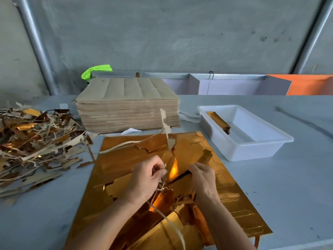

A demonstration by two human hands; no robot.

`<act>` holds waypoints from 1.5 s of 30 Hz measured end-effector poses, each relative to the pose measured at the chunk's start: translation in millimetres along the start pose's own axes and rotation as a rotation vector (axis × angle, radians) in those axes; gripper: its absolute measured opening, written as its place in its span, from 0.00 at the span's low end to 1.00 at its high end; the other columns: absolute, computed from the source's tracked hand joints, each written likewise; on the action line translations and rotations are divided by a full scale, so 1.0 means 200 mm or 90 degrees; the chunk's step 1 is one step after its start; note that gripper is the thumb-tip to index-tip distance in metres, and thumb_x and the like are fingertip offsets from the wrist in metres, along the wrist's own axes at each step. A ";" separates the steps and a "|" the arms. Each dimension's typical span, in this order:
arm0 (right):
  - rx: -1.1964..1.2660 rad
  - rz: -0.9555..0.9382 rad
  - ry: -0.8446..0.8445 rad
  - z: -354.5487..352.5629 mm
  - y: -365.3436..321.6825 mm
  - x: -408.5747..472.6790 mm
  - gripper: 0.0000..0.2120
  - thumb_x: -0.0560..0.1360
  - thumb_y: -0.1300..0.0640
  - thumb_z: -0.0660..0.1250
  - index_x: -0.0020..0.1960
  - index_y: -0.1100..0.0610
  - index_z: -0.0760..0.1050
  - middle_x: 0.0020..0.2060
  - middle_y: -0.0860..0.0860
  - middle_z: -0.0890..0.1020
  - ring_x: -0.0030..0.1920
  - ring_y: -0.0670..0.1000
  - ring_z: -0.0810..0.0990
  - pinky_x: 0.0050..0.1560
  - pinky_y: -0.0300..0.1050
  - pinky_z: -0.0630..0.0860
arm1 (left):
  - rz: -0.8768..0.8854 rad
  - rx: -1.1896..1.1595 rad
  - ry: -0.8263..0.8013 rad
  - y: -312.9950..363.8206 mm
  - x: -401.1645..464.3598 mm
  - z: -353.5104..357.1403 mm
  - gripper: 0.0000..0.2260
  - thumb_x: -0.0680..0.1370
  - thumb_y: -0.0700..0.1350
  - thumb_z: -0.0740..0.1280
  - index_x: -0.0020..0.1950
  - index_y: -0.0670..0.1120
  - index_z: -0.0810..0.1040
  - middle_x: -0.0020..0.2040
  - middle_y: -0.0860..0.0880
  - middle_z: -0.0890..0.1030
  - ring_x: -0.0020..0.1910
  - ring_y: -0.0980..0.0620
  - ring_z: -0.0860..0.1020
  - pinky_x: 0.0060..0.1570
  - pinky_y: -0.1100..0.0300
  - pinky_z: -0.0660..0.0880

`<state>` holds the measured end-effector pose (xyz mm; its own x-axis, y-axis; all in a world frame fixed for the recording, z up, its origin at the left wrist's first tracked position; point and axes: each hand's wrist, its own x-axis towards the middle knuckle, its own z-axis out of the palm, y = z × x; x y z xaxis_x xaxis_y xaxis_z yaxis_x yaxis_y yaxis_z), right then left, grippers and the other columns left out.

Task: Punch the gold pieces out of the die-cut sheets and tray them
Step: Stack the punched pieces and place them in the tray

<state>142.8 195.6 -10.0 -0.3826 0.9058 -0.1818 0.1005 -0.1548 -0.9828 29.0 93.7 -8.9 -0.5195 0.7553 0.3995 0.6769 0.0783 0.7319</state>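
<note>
A gold die-cut sheet (232,193) lies on the table in front of me, partly torn apart. My left hand (144,179) pinches a thin tan waste strip (166,130) that rises from the sheet's middle. My right hand (202,177) grips a loosened gold piece (182,182) at the sheet's centre. A white tray (252,148) stands to the right with a small stack of gold pieces (219,120) against its left wall.
A tall stack of tan sheets (128,103) stands behind the gold sheet. A heap of torn scrap strips (36,143) covers the table's left side. A green cloth (96,70) and metal rail lie at the back.
</note>
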 end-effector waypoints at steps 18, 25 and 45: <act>-0.066 0.025 0.072 0.06 0.06 0.06 0.09 0.78 0.59 0.64 0.38 0.57 0.74 0.37 0.55 0.80 0.35 0.52 0.78 0.38 0.47 0.79 | -0.009 0.240 -0.154 -0.12 -0.02 0.04 0.16 0.74 0.50 0.71 0.61 0.48 0.79 0.53 0.59 0.71 0.52 0.61 0.72 0.48 0.75 0.67; -0.141 -0.036 0.137 0.06 0.07 0.09 0.09 0.77 0.62 0.64 0.39 0.57 0.69 0.34 0.51 0.74 0.30 0.46 0.70 0.28 0.36 0.65 | -0.047 0.248 -0.137 -0.11 -0.01 0.01 0.16 0.73 0.46 0.72 0.60 0.48 0.78 0.57 0.54 0.75 0.54 0.58 0.74 0.49 0.70 0.70; -0.189 -0.193 0.086 -0.07 -0.01 0.03 0.09 0.78 0.62 0.64 0.42 0.51 0.67 0.39 0.50 0.75 0.38 0.51 0.76 0.34 0.39 0.73 | 0.206 0.584 -0.160 0.02 0.11 0.03 0.17 0.78 0.38 0.65 0.67 0.45 0.70 0.58 0.46 0.75 0.47 0.51 0.79 0.44 0.60 0.76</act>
<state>154.3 206.5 -7.9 -0.3138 0.9393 0.1385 0.2698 0.2281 -0.9355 23.9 113.7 -0.4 -0.1856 0.9361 0.2988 0.9612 0.2361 -0.1424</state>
